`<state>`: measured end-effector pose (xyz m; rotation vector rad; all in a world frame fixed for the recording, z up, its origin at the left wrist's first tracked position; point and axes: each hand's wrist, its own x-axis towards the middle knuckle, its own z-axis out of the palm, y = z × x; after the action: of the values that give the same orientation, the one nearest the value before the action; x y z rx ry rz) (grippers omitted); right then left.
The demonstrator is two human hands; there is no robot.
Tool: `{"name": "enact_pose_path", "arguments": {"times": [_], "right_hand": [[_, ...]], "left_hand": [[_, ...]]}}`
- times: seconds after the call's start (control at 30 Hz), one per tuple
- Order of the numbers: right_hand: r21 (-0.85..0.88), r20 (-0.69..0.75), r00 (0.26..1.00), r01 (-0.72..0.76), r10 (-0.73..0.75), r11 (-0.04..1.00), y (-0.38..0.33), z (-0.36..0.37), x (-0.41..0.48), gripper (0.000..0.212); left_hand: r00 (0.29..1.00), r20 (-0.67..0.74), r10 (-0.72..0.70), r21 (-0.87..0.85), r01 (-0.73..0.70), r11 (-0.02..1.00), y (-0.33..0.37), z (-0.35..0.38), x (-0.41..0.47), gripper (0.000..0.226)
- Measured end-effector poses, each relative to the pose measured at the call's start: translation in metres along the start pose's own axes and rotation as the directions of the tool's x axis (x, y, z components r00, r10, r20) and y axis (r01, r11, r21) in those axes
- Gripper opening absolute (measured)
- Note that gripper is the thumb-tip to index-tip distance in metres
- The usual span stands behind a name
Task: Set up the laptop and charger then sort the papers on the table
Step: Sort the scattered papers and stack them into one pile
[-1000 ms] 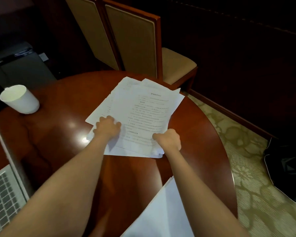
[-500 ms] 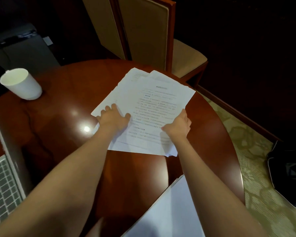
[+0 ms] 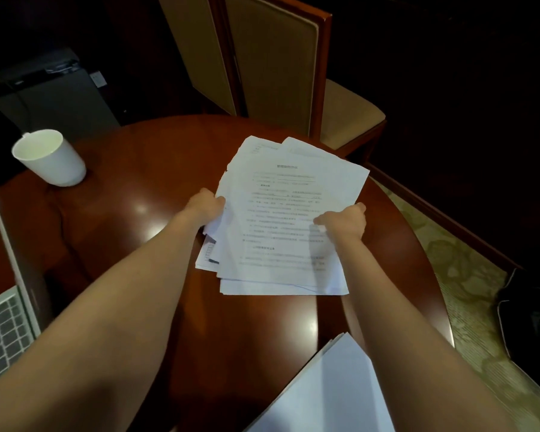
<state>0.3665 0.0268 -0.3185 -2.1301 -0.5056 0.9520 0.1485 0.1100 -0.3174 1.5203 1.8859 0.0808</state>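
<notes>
Laptop sits open at the desk's far left, with a paper cup behind it. The left hand pinches the left edge of the loose papers mid-desk and the right hand grips the right edge (probably squaring the messy stack). A neater pile waits front right.

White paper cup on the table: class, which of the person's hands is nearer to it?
Left. The left hand grips the paper stack at its left edge, toward the cup; the right hand grips its right edge, farther away.
</notes>
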Motion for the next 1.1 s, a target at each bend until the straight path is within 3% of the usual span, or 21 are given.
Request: {"name": "enact_pose_path", "arguments": {"times": [0.07,0.17,0.27,0.33,0.4,0.47,0.53,0.6,0.67,0.77,0.87,1.0,1.1], "right_hand": [[0.061,0.049,0.998,-0.049,0.046,0.997,-0.006,0.002,-0.001,0.069],[0.012,0.104,0.991,-0.085,0.084,0.996,-0.006,0.006,-0.008,0.064],[-0.069,0.052,0.993,-0.104,0.107,0.992,-0.001,0.004,-0.011,0.046],[-0.029,0.062,0.99,-0.122,0.124,0.992,-0.002,0.002,-0.011,0.053],[0.057,0.108,0.986,-0.137,0.13,0.989,-0.003,-0.002,-0.012,0.064],[0.075,0.184,0.976,-0.135,0.12,0.988,-0.003,-0.007,-0.016,0.053],[-0.019,0.216,0.972,-0.093,0.095,0.995,0.005,-0.011,-0.021,0.037],[-0.087,0.175,0.983,-0.037,0.052,0.995,0.014,-0.01,-0.024,0.028],[-0.113,0.138,0.99,0.019,-0.003,0.993,0.02,-0.009,-0.028,0.016],[-0.092,0.087,0.994,0.067,-0.058,0.994,0.018,-0.012,-0.035,0.021],[0.02,0.128,0.992,-0.004,0.002,1.0,0.014,-0.017,-0.04,0.026],[-0.013,0.167,0.984,-0.06,0.061,0.998,0.021,-0.013,-0.047,0.027],[-0.123,0.124,0.99,-0.05,0.065,0.991,0.02,-0.006,-0.05,0.037]], "left_hand": [[0.998,0.043,0.035,0.059,-0.038,0.998,0.002,0.002,-0.005,0.043],[1.0,-0.006,0.029,0.169,-0.027,0.985,0.003,0.002,-0.008,0.044],[0.997,0.065,-0.034,-0.051,0.038,0.998,0.007,-0.001,-0.011,0.033],[0.982,0.175,-0.072,-0.216,0.11,0.97,0.009,-0.004,-0.016,0.032],[0.961,0.26,-0.088,-0.148,0.13,0.98,0.009,-0.006,-0.023,0.039],[0.95,0.294,-0.103,-0.03,0.117,0.993,0.007,-0.002,-0.026,0.048],[0.958,0.268,-0.105,0.024,0.103,0.994,0.006,0.001,-0.031,0.037],[0.965,0.253,-0.07,-0.049,0.085,0.995,0.004,0.004,-0.039,0.028],[0.968,0.251,0.002,-0.197,0.049,0.979,0.002,0.006,-0.044,0.041],[0.991,0.135,0.009,-0.308,0.034,0.951,0.003,0.008,-0.051,0.046],[0.993,0.103,-0.063,-0.231,0.085,0.969,0.008,0.012,-0.055,0.049],[0.989,0.067,-0.13,0.03,0.128,0.991,0.003,0.018,-0.062,0.057],[0.983,0.11,-0.146,-0.058,0.153,0.987,0.002,0.017,-0.068,0.046]]}}
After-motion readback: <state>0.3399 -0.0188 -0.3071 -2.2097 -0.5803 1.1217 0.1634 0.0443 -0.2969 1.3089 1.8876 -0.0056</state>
